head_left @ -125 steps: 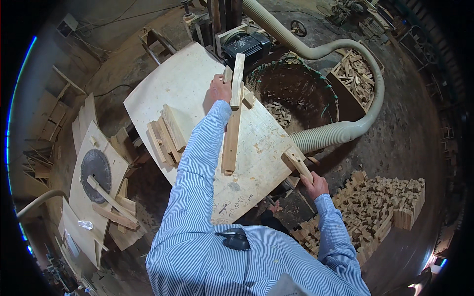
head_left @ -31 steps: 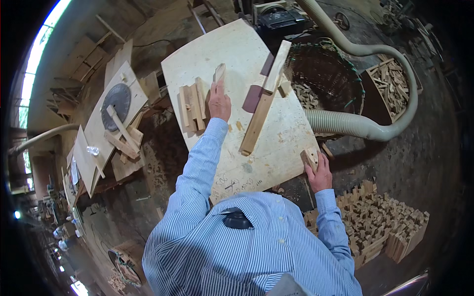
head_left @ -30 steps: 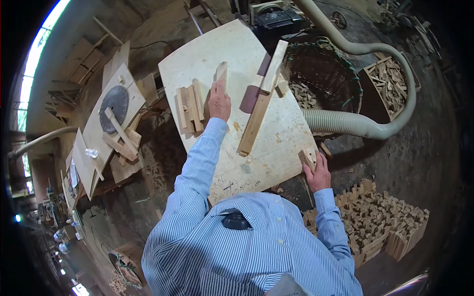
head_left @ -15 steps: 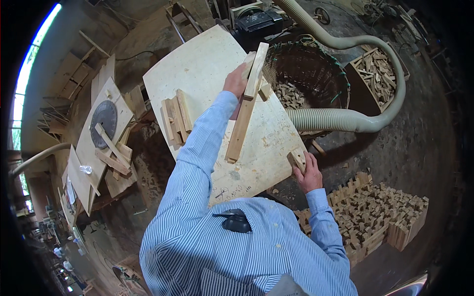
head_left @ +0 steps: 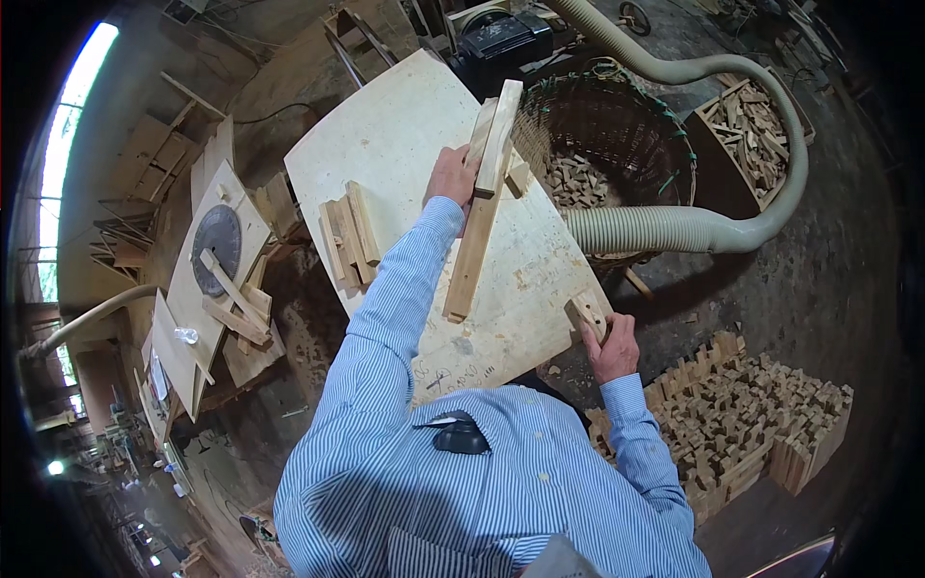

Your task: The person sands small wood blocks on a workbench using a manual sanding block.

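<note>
My left hand [head_left: 450, 176] reaches over the pale plywood tabletop [head_left: 424, 106]. Its fingers close on the side of a short wooden block [head_left: 481, 133], which lies against a longer upright wooden strip [head_left: 500, 137]. Beneath these, a brown wooden bar [head_left: 472, 262] slopes toward me; the left fingertips are partly hidden. At the table's near right corner, my right hand [head_left: 615, 349] grips a small wooden block with dark holes [head_left: 587, 316]. Several wooden pieces [head_left: 349, 236] lie side by side left of my left forearm.
A woven basket [head_left: 665, 125] holding offcuts stands beyond the table, with a ribbed hose [head_left: 665, 232] crossing before it. Stacked wood pieces [head_left: 737, 414] sit at right. A motor [head_left: 505, 42] is behind the table. Left, another bench carries a round saw blade [head_left: 217, 249].
My left hand has slid slightly back toward me along the block. My right hand keeps its grip at the corner. The whole view has shifted a little.
</note>
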{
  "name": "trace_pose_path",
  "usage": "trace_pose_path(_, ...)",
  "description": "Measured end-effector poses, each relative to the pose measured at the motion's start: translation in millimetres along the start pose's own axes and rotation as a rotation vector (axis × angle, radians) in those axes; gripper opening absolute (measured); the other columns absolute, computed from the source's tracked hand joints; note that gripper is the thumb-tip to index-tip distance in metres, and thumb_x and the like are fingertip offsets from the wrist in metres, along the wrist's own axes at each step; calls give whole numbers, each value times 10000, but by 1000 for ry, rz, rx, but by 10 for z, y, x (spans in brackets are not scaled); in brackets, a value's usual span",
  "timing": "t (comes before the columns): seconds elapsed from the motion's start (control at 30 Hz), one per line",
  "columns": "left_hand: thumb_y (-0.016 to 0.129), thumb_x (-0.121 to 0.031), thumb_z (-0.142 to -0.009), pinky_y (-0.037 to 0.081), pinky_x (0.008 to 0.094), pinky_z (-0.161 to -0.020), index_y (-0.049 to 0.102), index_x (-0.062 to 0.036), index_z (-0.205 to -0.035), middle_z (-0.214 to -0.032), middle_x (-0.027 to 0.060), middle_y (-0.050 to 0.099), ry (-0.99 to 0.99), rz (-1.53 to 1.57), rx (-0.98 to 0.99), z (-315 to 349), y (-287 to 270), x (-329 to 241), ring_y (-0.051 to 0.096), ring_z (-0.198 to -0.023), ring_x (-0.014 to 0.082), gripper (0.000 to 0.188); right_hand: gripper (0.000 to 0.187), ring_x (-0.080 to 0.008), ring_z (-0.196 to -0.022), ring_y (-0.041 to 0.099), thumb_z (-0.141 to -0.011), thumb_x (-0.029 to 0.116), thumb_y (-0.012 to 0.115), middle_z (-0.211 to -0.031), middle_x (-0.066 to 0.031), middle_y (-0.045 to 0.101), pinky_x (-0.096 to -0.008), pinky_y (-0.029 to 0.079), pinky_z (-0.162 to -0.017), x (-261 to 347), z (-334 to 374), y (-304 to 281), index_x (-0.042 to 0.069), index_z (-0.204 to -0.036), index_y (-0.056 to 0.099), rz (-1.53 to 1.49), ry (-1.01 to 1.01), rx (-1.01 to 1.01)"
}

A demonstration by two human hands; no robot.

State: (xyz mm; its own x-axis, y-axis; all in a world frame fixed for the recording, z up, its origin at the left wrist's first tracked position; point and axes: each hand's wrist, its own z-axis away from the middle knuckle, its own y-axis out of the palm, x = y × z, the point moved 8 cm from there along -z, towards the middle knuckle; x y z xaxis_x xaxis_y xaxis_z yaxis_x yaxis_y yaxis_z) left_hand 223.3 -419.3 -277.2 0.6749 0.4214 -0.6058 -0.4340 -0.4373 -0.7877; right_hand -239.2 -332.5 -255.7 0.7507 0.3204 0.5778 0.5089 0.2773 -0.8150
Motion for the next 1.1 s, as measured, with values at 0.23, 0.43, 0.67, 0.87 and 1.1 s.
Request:
trace_pose_path(0.23,666,-343,-1013,512,441,-1031,660,-105,-1420,-1178,214,630,-16,-23,118,-21,56,-29,640,-1136,374,471,543,-519,-894,708,-1005,487,678,-969,-313,722,-578,554,-773,-169,6,128,22,-1235,519,71,265,225)
trace_pose_path(0.43,651,-357,-1031,511,448,-1045,639,-102,-1444,-1198,222,614,-14,-33,119,-153,-37,-32,635,-1167,386,485,521,-511,-907,718,-1007,460,673,-993,-304,736,-577,569,-781,-57,-175,202,55,-1292,508,46,184,187)
trace_pose_path(0.67,630,-367,-1044,519,457,-1044,634,-122,-1456,-1208,220,611,-3,-54,103,-559,-95,172,640,-1176,387,480,713,-454,-980,741,-1037,389,647,-1142,-262,745,-520,598,-853,283,-575,342,172,-1644,342,36,53,180)
trace_pose_path(0.87,627,-399,-1033,513,476,-1053,643,-128,-1443,-1242,225,617,-12,-71,114,-1059,-224,403,633,-1203,396,492,713,-442,-985,745,-1041,417,633,-1150,-255,747,-507,602,-852,604,-991,551,201,-1656,345,72,65,187)
trace_pose_path(1.1,589,-432,-1047,468,455,-1117,618,-153,-1482,-1308,236,601,-79,-62,145,-1586,-399,546,593,-1275,398,517,664,-466,-914,741,-1058,458,593,-1037,-276,752,-548,589,-797,883,-1534,754,195,-1632,389,140,37,168)
